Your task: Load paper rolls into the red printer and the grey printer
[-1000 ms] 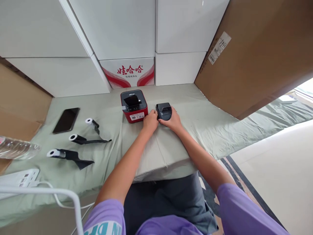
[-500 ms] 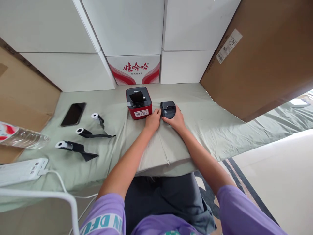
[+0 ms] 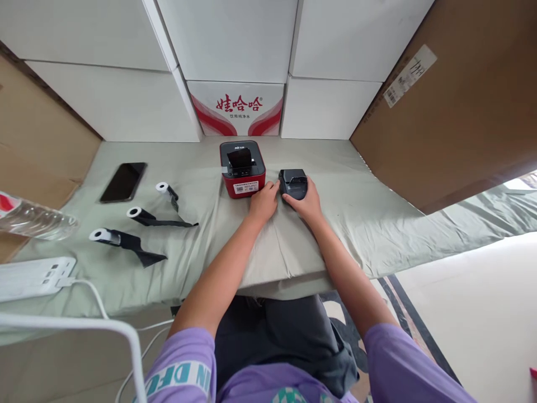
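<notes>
Barely any change: our right hand (image 3: 309, 204) still cups the gadget (image 3: 294, 189) by the printer (image 3: 246, 178), so same step. Our left hand (image 3: 264, 204) is half-curled beside it, can't tell if it's gripping.

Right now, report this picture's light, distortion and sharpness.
Head view: a washed-out patch at the right edge, below the brown carton; head view: wide-angle stretch slants the white boxes; head view: the right hand and black device look fairly sharp, but the red device carries small print I can't read.
</notes>
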`<move>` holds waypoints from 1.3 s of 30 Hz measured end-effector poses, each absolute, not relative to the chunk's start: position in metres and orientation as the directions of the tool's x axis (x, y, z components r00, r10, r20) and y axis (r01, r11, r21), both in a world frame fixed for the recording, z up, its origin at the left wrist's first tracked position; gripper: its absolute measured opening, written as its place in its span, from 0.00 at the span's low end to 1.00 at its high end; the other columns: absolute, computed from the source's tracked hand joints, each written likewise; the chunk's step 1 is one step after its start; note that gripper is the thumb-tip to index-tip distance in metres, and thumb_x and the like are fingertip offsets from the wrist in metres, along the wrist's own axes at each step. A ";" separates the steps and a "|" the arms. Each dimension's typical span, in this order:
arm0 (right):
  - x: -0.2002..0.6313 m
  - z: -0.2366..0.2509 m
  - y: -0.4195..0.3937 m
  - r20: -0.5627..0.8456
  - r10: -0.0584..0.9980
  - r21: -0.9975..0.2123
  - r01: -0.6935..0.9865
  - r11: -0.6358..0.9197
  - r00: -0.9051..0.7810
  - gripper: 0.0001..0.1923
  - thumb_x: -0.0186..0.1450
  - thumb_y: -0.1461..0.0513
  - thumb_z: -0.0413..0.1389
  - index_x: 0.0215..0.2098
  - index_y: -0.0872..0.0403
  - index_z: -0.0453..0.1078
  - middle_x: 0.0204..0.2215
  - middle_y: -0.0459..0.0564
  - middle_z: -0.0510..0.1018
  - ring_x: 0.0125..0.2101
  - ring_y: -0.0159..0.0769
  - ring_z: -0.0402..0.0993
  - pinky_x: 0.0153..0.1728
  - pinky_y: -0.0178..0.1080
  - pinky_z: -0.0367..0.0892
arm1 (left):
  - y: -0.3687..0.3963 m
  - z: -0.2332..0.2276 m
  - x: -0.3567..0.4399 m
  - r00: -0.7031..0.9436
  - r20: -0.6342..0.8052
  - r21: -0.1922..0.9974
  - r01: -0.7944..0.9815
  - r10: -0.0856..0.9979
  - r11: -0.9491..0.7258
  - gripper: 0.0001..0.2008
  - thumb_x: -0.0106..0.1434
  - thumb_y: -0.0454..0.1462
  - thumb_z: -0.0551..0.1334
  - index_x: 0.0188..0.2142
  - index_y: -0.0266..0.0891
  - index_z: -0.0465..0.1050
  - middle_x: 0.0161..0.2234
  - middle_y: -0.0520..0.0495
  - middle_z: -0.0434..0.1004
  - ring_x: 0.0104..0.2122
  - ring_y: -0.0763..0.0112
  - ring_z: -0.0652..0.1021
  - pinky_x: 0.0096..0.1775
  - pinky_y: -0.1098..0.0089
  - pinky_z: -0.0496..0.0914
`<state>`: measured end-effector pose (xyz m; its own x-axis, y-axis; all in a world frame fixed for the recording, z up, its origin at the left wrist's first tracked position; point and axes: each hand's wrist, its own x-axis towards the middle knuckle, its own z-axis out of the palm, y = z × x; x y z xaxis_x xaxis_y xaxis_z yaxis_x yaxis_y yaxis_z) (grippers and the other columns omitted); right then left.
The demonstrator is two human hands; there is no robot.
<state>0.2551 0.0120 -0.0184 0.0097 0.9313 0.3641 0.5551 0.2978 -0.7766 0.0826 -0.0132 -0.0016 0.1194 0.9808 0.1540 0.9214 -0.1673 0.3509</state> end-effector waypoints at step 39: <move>0.220 0.084 0.058 -0.042 0.948 -0.956 -0.289 0.054 0.317 0.20 0.69 0.46 0.45 0.44 0.49 0.69 0.52 0.52 0.79 0.57 0.40 0.75 0.71 0.60 0.49 | -0.013 0.004 0.082 0.147 0.154 0.440 0.875 0.977 -0.202 0.30 0.71 0.32 0.51 0.71 0.41 0.61 0.58 0.42 0.75 0.51 0.60 0.79 0.47 0.65 0.75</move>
<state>0.2199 0.0582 0.0838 0.3167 0.9476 -0.0421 -0.2887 0.0540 -0.9559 0.0819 -0.0128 0.0038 0.1474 0.9770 0.1544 0.8752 -0.2015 0.4399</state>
